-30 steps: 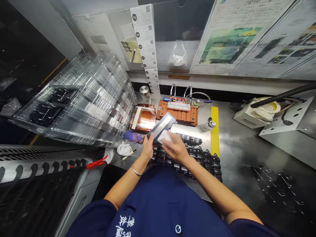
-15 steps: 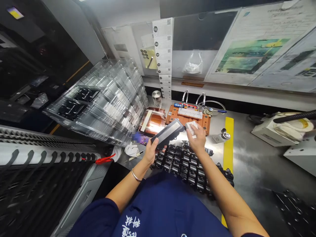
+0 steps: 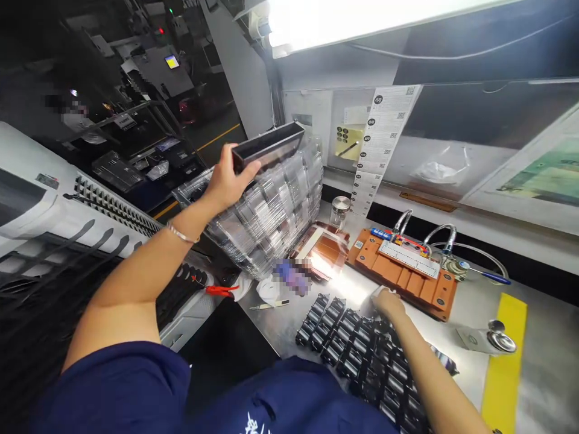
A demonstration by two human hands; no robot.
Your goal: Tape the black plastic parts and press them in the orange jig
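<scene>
My left hand (image 3: pixel 228 181) grips one end of a long black rectangular housing (image 3: pixel 271 146), thumb on the near side. The housing is tilted over the top of a tall stack of clear plastic trays (image 3: pixel 275 211); I cannot tell whether it touches them. On the metal bench, my right hand (image 3: pixel 389 303) is closed on a white cloth (image 3: pixel 376 294), mostly hidden by the fingers. Just below that hand lie rows of glossy black parts (image 3: pixel 348 334), partly covered by my right forearm.
An orange-brown fixture (image 3: pixel 398 268) with hoses stands behind my right hand. A glass jar (image 3: pixel 340 211), red-handled pliers (image 3: pixel 221 290) and a small knife-like tool (image 3: pixel 270 305) lie around the stack. Right of the fixture are a metal dispenser bottle (image 3: pixel 488 340) and a yellow strip (image 3: pixel 504 361).
My left hand has carried the black housing up and left, from the bench to the tray stack. My right hand has moved away from it, down towards the black parts. The view has turned left.
</scene>
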